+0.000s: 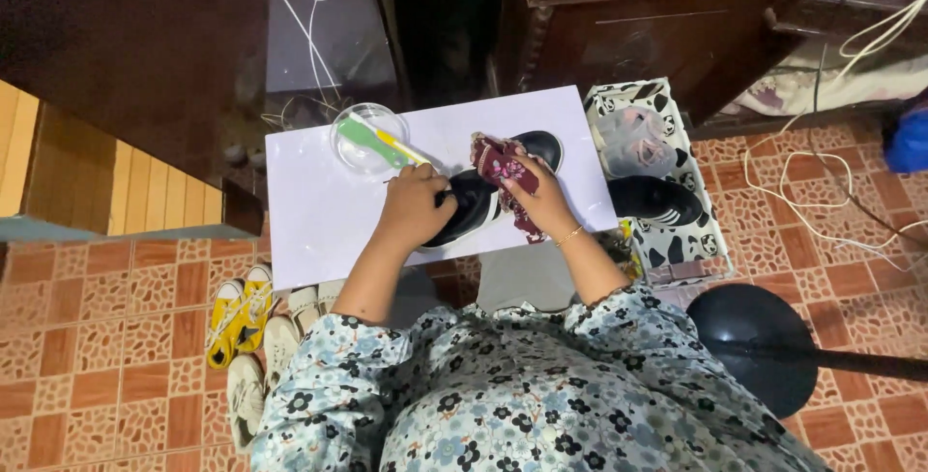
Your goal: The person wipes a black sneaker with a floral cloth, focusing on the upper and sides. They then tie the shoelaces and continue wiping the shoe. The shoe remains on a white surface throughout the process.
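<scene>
On the white table [319,201], the left hand [414,206] is closed around the near end of a black shoe [478,203]. The right hand [541,197] grips a dark red cloth [500,165], pressing it on the shoe's far part.

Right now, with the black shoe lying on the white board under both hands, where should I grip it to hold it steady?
Grip the black shoe at its near, heel-side end, coming from the left, as the left hand does. The shoe lies diagonally, toe pointing away to the right, and the right hand presses a dark red cloth on its middle, so only that end seems free.
</scene>
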